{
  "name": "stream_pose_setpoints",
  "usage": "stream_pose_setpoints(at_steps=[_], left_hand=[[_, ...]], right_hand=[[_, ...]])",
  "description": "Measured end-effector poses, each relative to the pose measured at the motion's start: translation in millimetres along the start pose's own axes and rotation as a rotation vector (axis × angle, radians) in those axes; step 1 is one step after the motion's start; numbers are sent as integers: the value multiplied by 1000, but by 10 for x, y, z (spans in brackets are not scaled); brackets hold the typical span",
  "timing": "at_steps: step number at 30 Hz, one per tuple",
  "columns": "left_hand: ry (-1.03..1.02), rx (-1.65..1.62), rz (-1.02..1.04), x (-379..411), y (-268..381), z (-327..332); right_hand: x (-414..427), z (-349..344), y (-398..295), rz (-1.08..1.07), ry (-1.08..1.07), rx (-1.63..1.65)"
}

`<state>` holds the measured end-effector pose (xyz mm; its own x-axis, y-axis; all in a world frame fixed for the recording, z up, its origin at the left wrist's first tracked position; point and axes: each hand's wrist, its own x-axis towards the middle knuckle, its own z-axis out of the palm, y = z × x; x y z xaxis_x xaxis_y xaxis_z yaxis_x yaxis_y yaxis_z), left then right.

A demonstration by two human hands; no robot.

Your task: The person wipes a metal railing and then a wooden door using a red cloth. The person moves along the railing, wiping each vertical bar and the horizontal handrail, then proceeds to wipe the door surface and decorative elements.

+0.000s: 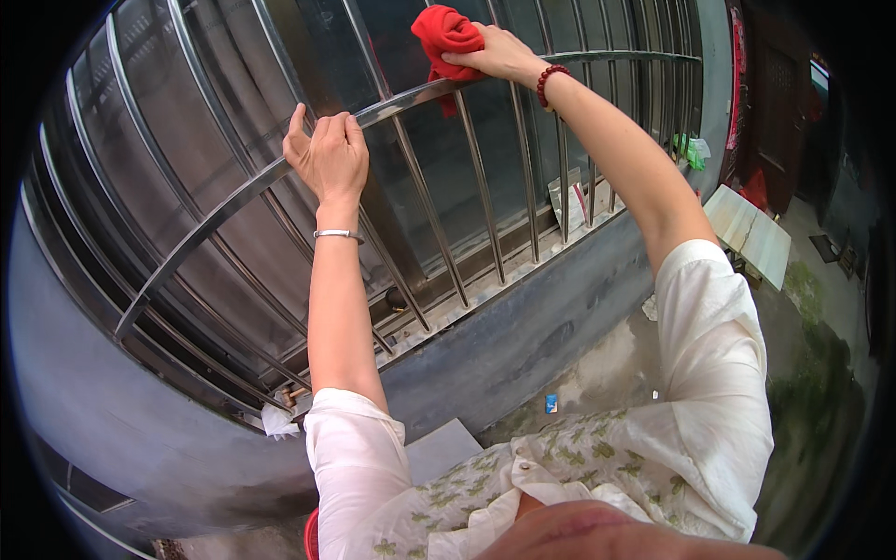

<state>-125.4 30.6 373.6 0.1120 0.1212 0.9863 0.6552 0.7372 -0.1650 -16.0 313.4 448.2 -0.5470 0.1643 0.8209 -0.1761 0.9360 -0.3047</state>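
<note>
A metal window grille (478, 189) with upright round bars and a flat horizontal rail (210, 222) stands before me. My left hand (329, 150) is curled over the rail near the middle of the grille, its index finger raised beside an upright bar. A bunched red cloth (448, 40) is in my right hand (500, 54), against the rail farther right; part of the cloth hangs below the rail. The palm and some fingertips of both hands are hidden.
Behind the bars is window glass (448, 189). A ledge (448, 329) below carries a clear packet (568, 203). White plastic (278, 420) lies at its left end, a green bag (691, 150) at the right. A low table (749, 231), a blue packet (551, 403) and a red container (311, 535) are around me.
</note>
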Motion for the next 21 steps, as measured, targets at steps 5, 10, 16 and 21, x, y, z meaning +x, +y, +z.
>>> stream_pose_setpoints(at_steps=[5,10,16,21], left_hand=[[-16,53,22,-44,-40,-46],[-35,58,-20,-11,48,-51],[-50,91,-40,-4,123,-81],[-26,276,92,115,201,-110]], right_hand=[[511,-138,-111,27,354,528],[1151,44,117,-98,289,549],[1491,385,210,-351,589,138],[1479,642,489,-928,161,175]])
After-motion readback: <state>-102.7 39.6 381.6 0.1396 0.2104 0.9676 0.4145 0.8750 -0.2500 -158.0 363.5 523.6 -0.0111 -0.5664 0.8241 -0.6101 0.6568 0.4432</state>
